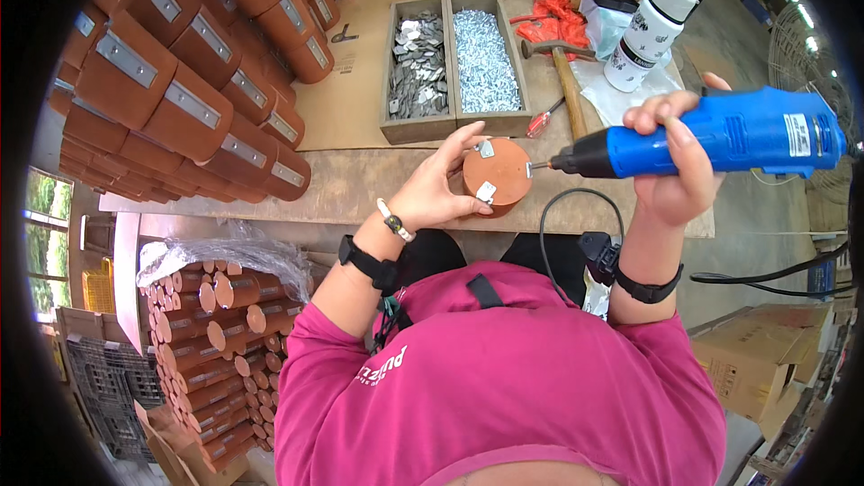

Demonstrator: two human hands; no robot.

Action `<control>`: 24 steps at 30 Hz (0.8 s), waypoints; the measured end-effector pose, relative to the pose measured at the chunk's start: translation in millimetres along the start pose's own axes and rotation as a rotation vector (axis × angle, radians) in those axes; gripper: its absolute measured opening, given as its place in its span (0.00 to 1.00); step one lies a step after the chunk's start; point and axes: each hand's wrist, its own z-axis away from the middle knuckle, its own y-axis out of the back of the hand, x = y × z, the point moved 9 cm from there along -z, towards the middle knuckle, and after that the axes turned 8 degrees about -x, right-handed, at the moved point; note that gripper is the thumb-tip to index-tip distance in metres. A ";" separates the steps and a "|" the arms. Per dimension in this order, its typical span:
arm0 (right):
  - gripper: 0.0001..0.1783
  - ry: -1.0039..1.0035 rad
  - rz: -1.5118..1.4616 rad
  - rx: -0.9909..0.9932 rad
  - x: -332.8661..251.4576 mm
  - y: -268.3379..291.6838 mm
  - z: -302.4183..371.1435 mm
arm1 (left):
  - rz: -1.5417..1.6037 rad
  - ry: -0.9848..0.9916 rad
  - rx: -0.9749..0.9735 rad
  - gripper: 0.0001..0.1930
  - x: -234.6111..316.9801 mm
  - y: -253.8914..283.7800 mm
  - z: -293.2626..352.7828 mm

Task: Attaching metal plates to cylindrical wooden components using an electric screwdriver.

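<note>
My left hand (441, 178) grips a short reddish-brown cylinder (506, 171) at the front of the workbench. Small metal plates sit at the edge of its round end face. My right hand (675, 148) is wrapped round a blue electric screwdriver (747, 135), held level. Its bit points left and meets the cylinder's right edge, by another small metal plate; whether a screw is there is too small to tell. Beyond the cylinder, a divided wooden tray holds grey metal plates (419, 63) on the left and many small silvery screws (486, 58) on the right.
Stacked brown cylinders with metal strips (189, 108) rise at the left. A hammer (567, 81), a red screwdriver (544, 119) and a white bottle (643, 40) are on the bench's right. Below left lies a pile of brown rods (216, 351). A black cord (544, 216) loops near my right wrist.
</note>
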 end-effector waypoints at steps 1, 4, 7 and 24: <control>0.29 0.007 0.003 0.000 -3.3 3.4 0.6 | 0.029 0.046 -0.128 0.51 1.7 -5.9 -5.9; 0.29 0.002 0.021 0.015 -8.9 14.8 4.9 | -0.093 0.085 -0.371 0.49 18.4 4.3 -16.9; 0.29 -0.011 0.060 0.046 -12.2 22.2 10.3 | 0.002 0.160 -0.444 0.36 23.8 23.6 -40.4; 0.30 -0.087 0.170 0.052 -7.3 27.5 18.6 | -1.371 0.090 0.019 0.03 -8.8 40.2 -129.3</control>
